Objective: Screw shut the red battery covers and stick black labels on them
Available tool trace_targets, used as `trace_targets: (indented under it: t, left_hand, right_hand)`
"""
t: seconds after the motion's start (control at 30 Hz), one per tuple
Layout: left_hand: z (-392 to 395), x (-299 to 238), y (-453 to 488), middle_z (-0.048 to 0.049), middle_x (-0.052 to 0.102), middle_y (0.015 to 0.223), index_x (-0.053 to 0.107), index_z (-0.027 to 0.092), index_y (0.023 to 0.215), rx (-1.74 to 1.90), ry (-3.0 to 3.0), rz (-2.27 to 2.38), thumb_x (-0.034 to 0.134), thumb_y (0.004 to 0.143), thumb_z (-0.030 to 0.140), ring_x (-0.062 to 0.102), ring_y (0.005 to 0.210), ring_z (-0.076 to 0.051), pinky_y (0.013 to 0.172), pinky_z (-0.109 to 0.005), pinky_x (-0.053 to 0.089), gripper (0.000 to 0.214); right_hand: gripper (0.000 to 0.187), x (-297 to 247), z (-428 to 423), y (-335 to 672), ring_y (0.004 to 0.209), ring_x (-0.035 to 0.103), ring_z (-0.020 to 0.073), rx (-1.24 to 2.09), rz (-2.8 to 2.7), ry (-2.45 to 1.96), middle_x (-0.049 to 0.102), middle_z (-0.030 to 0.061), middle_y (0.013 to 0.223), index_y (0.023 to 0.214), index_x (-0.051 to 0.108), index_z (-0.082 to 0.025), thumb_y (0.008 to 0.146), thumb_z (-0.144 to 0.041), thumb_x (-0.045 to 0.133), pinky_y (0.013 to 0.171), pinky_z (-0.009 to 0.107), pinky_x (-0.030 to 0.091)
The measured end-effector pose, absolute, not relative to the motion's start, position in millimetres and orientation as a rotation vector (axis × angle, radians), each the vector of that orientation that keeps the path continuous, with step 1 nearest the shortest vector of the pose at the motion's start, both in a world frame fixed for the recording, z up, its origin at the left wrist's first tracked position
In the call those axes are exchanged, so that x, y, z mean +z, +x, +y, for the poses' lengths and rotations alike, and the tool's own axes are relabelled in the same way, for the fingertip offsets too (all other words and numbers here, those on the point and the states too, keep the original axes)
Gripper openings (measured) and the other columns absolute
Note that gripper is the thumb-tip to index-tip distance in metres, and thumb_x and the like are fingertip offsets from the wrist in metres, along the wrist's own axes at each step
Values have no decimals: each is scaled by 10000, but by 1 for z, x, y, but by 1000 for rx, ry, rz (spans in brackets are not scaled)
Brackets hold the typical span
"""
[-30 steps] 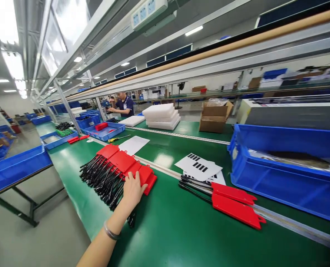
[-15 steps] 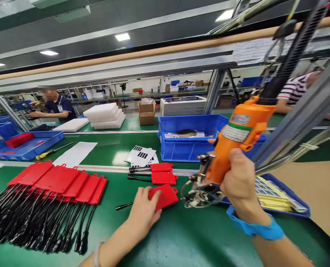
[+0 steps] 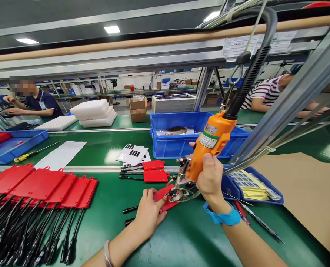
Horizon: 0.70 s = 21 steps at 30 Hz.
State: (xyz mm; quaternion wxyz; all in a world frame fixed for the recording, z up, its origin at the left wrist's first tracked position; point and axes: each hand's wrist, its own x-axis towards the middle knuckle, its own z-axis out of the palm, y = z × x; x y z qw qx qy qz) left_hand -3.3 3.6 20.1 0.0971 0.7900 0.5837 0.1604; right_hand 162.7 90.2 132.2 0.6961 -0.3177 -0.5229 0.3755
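My left hand [image 3: 148, 213] lies on a red flat plastic part [image 3: 165, 196] with black cables, its fingers pressing the part to the green bench [image 3: 181, 237]. My right hand [image 3: 209, 178] is wrapped round an orange electric screwdriver [image 3: 213, 142] hanging from a black hose. The screwdriver's metal tip [image 3: 181, 189] sits on the red part's right end. A blue band is on my right wrist.
A row of red parts with black cables [image 3: 39, 189] fills the left. Two more red parts [image 3: 153, 170], barcode sheets [image 3: 133, 154], a blue bin [image 3: 181, 135] and a small blue tray [image 3: 250, 183] lie ahead. Brown cardboard [image 3: 306, 193] lies right. Two people work across the line.
The view swung right from the red row. My left hand brought one red part over to the middle. My right hand came in with the screwdriver and lowered its tip onto the part.
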Motion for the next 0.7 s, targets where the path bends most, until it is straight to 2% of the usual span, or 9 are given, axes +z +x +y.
trace_targets:
  t: [0.2, 0.43, 0.57, 0.7]
  left_hand:
    - [5, 18, -3, -119, 447, 1232, 617, 248, 1284, 468, 2354, 1716, 716, 833, 237, 443, 1124, -304, 940, -452, 502, 462]
    - [6, 15, -4, -112, 457, 1234, 652, 234, 1223, 452, 2368, 1726, 728, 834, 270, 458, 1115, -301, 925, -451, 519, 398]
    - [4, 16, -4, -136, 481, 1264, 612, 230, 1298, 422, 2418, 1729, 720, 850, 277, 474, 1129, -310, 931, -453, 520, 463]
    - [3, 15, -7, -148, 474, 1374, 551, 274, 1370, 374, 2515, 1749, 650, 910, 296, 487, 1159, -316, 942, -470, 521, 472]
  right_hand:
    - [516, 133, 85, 161, 371, 443, 101, 741, -1205, -693, 567, -2, 609, 1022, 679, -179, 888, -651, 518, 318, 220, 391]
    - [504, 123, 75, 156, 371, 468, 126, 772, -1237, -663, 579, 7, 591, 991, 636, -186, 870, -663, 526, 297, 230, 379]
    - [502, 121, 69, 160, 367, 477, 146, 823, -1215, -618, 567, 4, 574, 1046, 630, -177, 860, -633, 530, 281, 248, 364]
    - [472, 151, 73, 169, 367, 495, 152, 800, -1168, -597, 592, 10, 604, 1006, 665, -179, 860, -609, 535, 278, 268, 393]
